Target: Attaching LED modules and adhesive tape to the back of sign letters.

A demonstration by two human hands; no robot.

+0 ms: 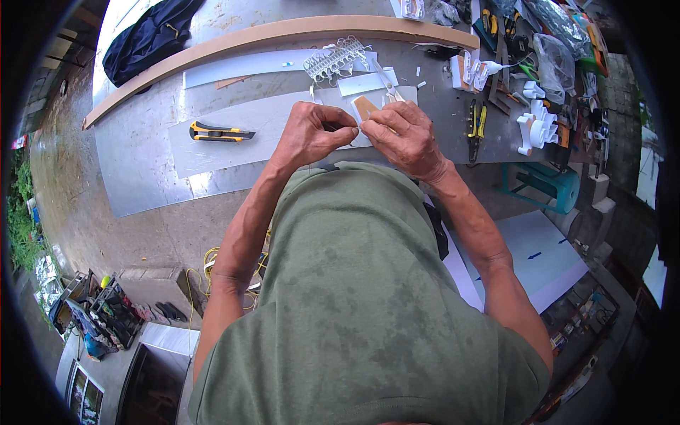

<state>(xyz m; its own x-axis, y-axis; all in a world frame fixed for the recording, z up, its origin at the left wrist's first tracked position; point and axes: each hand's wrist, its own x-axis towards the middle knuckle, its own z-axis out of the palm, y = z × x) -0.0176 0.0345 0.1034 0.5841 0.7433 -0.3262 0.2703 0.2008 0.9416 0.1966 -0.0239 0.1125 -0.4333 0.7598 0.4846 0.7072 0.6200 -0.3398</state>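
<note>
A plain olive-green T-shirt (333, 304) is worn loose, blotched with darker patches (418, 343), the densest cluster right of its middle. Short sleeves (523, 363) leave both forearms (244, 223), left hand (313, 134) and right hand (409, 142) uncovered.

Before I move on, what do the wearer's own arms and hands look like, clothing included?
The left hand and right hand are bare, with no gloves or wristwear visible. Both forearms are uncovered. The olive-green fabric T-shirt has short sleeves and darker blotches.

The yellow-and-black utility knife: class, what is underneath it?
The utility knife lies on a pale grey sheet, visible below its handle; the patch directly beneath is covered.
</note>
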